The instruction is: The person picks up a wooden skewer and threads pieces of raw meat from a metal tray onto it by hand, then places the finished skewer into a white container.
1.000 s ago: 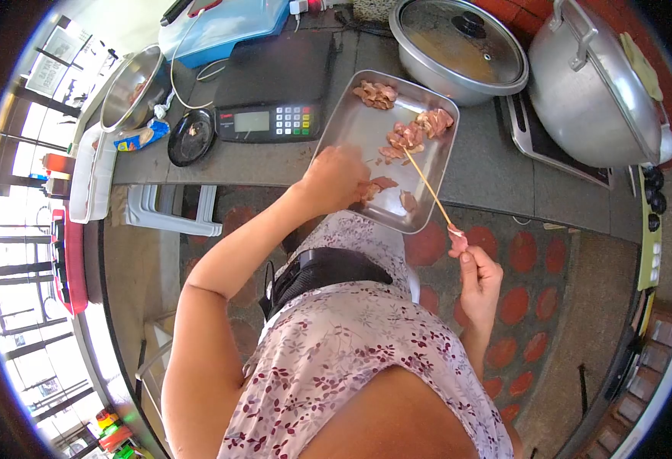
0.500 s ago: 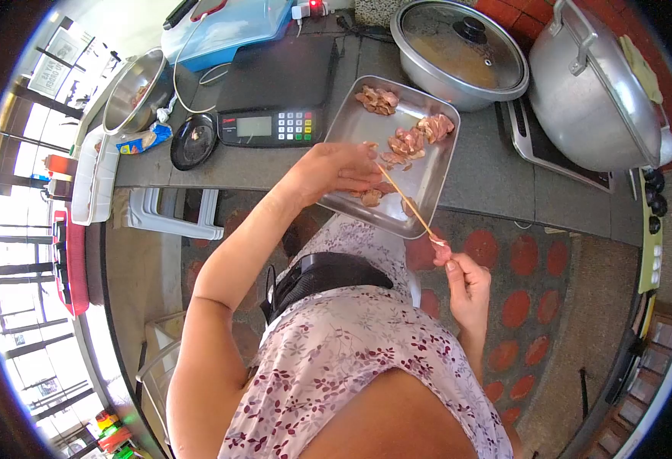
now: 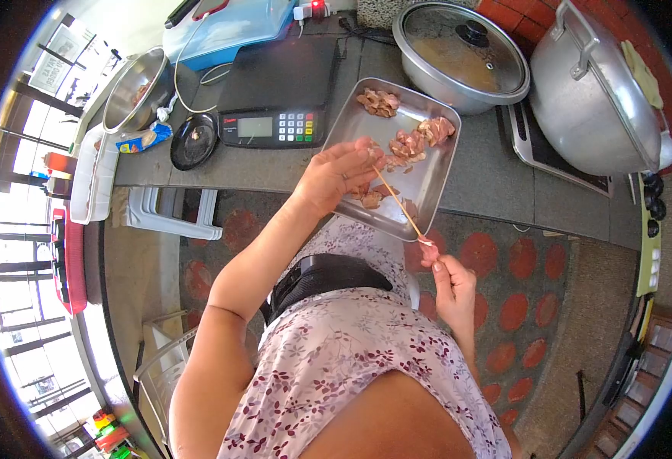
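My left hand (image 3: 342, 174) is closed around the upper end of a thin wooden skewer (image 3: 398, 202), above the near left part of a metal tray (image 3: 437, 191). The skewer slants down past the tray's near edge. At its lower end is a piece of raw meat (image 3: 429, 251), pinched between thumb and fingers of my right hand (image 3: 455, 289). In the tray lie a small heap of meat (image 3: 379, 102) at the far left and a larger heap (image 3: 421, 141) to the right. More pieces (image 3: 368, 196) lie under my left hand, partly hidden.
Left of the tray stands a digital scale (image 3: 276, 92), with a small black dish (image 3: 194, 142) and a metal bowl (image 3: 138, 92) beyond. A lidded pot (image 3: 462, 57) and a large aluminium pot (image 3: 592, 99) stand to the right. The counter edge (image 3: 504, 217) runs before me.
My right hand has moved a little left and down with the meat at the skewer's end. My left hand has shifted slightly to the right and turned, still on the skewer.
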{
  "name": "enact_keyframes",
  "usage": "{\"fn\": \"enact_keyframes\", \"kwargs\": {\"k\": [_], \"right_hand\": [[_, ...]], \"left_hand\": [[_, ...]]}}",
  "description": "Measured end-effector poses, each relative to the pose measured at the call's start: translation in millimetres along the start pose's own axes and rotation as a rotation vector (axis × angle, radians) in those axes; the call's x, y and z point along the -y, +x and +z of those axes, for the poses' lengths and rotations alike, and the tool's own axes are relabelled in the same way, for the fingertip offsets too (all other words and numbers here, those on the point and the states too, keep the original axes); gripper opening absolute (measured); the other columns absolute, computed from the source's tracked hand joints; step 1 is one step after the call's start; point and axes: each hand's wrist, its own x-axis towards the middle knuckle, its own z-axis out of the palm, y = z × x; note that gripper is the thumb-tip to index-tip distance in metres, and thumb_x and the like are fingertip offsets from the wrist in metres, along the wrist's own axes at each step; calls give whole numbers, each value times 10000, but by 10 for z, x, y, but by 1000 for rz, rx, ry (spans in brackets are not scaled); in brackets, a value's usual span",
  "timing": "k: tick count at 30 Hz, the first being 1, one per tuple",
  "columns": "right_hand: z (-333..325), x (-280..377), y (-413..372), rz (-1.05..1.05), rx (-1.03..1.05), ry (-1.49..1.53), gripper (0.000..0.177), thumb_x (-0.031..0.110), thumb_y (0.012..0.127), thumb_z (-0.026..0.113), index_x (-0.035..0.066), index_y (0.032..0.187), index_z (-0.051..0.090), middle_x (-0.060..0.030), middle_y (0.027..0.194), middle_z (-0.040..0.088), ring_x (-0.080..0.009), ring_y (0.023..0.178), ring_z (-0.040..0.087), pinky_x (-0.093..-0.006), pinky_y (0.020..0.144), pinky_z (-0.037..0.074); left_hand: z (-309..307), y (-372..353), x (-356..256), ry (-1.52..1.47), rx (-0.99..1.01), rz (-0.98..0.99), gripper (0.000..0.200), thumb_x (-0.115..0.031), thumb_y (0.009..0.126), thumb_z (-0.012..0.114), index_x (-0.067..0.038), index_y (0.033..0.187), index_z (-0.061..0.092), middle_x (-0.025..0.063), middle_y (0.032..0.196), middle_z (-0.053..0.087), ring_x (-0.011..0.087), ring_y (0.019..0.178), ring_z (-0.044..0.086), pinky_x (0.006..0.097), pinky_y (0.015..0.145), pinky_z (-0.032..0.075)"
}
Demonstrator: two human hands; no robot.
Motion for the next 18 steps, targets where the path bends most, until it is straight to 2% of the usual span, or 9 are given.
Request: {"fn": "enact_keyframes", "kwargs": {"k": [1, 3, 5, 8, 13, 18], "right_hand": [[20, -7, 5, 0, 0, 0, 201, 109, 926, 495, -28, 869, 631, -80, 754, 671, -69, 643, 556, -234, 574, 409], [57, -17, 11, -72, -66, 45, 165, 89, 911, 505, 4, 870, 640, -22, 529, 385, -58, 468, 349, -259, 441, 284], [60, -18, 9, -63, -55, 38, 168, 91, 914, 503, 5, 872, 640, -21, 526, 384, -56, 467, 350, -259, 439, 284], [95, 4, 11, -60, -65, 40, 164, 90, 917, 503, 5, 866, 633, -20, 518, 382, -55, 463, 352, -259, 434, 287], [195, 12, 9, -81, -108, 62, 142, 71, 913, 505, 3, 844, 609, -21, 504, 376, -60, 450, 364, -265, 430, 299], [183, 97, 24, -111, -103, 20, 141, 52, 908, 494, 8, 837, 607, -45, 495, 388, -81, 427, 384, -274, 425, 307]], "left_hand": [[14, -5, 7, -13, -13, 9, 259, -145, 910, 576, -11, 1126, 523, 148, 1140, 609, 248, 1101, 589, 328, 887, 520], [29, -11, 11, -60, -1, 7, 261, -147, 910, 578, -12, 1126, 522, 146, 1140, 608, 247, 1098, 590, 328, 889, 518], [62, -20, 17, -106, 12, 5, 263, -149, 910, 581, -14, 1127, 521, 144, 1139, 608, 246, 1096, 591, 328, 891, 517], [118, -31, 55, 3, -30, 61, 265, -148, 911, 580, -14, 1132, 519, 142, 1141, 606, 247, 1091, 594, 331, 892, 518], [175, -23, 163, -175, -97, 115, 240, -138, 905, 588, -22, 1106, 525, 146, 1123, 607, 251, 1084, 596, 338, 901, 515], [266, -90, 134, -132, -90, 138, 237, -137, 893, 607, -23, 1085, 527, 145, 1097, 616, 247, 1045, 614, 327, 866, 532]]}}
